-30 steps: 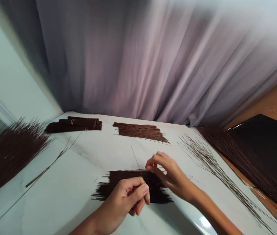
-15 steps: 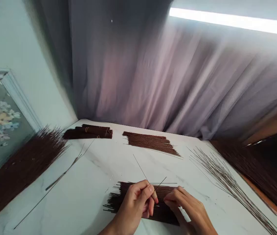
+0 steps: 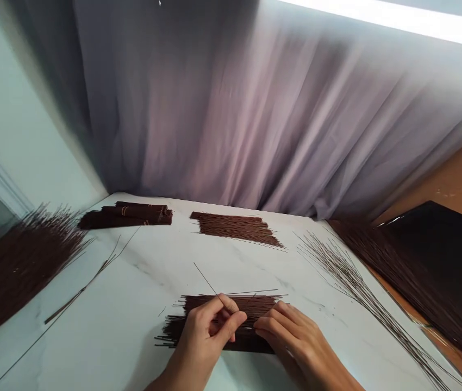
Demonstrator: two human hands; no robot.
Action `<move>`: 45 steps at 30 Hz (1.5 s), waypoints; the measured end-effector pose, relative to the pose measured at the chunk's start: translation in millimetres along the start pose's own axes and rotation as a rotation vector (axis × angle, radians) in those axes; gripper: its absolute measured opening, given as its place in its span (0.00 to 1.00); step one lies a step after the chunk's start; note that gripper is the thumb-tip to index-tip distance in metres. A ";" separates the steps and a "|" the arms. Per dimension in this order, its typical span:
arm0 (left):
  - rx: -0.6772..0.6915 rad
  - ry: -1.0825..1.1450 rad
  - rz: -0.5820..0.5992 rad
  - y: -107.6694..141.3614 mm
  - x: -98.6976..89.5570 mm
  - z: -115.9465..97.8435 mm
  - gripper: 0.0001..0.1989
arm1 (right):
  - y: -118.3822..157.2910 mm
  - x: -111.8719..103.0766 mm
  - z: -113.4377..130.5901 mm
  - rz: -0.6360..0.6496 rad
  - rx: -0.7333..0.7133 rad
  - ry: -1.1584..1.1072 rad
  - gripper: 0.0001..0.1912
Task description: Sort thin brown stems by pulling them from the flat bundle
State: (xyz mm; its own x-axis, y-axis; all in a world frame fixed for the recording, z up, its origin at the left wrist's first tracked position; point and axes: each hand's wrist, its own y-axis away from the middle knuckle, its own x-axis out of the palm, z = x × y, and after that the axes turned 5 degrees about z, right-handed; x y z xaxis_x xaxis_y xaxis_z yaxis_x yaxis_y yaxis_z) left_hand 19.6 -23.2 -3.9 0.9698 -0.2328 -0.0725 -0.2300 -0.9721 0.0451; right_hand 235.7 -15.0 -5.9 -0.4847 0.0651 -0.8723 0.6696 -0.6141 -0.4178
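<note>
My left hand pinches a thin dark stick that points up and to the left. Close beside it, my right hand has its fingers pressed together over the sticks; what lies between its fingertips is too small to make out. Under both hands lies a wide pile of dark brown sticks, their ends uneven on the left side. One loose stick rests along the far edge of this pile.
On the white table, a flat row of brown sticks and tied bundles lie at the back. A large dark heap is at left, thin stalks at right. Grey curtains hang behind.
The view has shifted right and slightly down. My left hand still holds a stick, and the short piece seen sticking up between the hands no longer shows. A white patch by my right hand is gone.
</note>
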 end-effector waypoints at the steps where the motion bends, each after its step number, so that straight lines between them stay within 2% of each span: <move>1: 0.028 -0.026 -0.038 -0.8 -1.7 -0.6 0.14 | -0.9 -3.7 -0.4 0.010 0.013 0.005 0.10; 4: 0.056 -0.069 -0.090 -1.2 -7.5 -4.7 0.12 | -1.1 -16.5 -5.3 0.050 0.085 -0.047 0.09; 10: -0.025 -0.120 0.016 -2.7 -17.9 -7.3 0.15 | 4.8 -32.2 -18.8 0.010 0.265 -0.227 0.07; 15: -0.075 -0.133 0.113 -5.3 -18.0 -2.8 0.13 | 6.7 -36.8 -25.0 -0.015 0.322 -0.237 0.08; 22: -0.100 -0.119 0.236 -1.1 -13.3 -7.0 0.11 | 7.5 -37.6 -27.0 -0.025 0.230 0.009 0.05; 28: -0.096 -0.078 0.194 1.4 -11.0 -12.8 0.11 | 13.0 -42.7 -30.7 -0.062 0.164 0.140 0.05; 32: -0.100 -0.112 0.175 1.7 -6.3 -6.2 0.12 | 1.7 -34.6 -3.3 -0.222 0.058 0.280 0.18; 34: -0.097 -0.129 0.182 2.6 -1.5 0.2 0.11 | -9.4 -28.3 15.5 -0.158 -0.060 0.368 0.25; 36: -0.088 -0.153 0.191 3.7 2.9 5.7 0.11 | -19.9 -23.3 29.3 -0.045 -0.136 0.449 0.27; 39: -0.078 -0.200 0.212 4.8 5.8 8.3 0.08 | -27.3 -20.6 34.0 -0.031 -0.130 0.539 0.26; 42: -0.099 -0.213 0.236 4.9 5.5 6.3 0.07 | -23.2 -22.1 26.3 -0.077 -0.095 0.565 0.24; 45: -0.144 -0.203 0.205 4.0 4.5 4.7 0.09 | -14.5 -23.0 17.6 -0.117 -0.070 0.547 0.20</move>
State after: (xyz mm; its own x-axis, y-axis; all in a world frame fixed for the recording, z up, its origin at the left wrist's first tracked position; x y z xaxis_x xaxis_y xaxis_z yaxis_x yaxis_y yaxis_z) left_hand 22.7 -28.3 -8.7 0.8649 -0.4384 -0.2444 -0.3914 -0.8939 0.2185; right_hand 227.3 -21.5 24.7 -0.2079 0.5394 -0.8160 0.6734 -0.5261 -0.5194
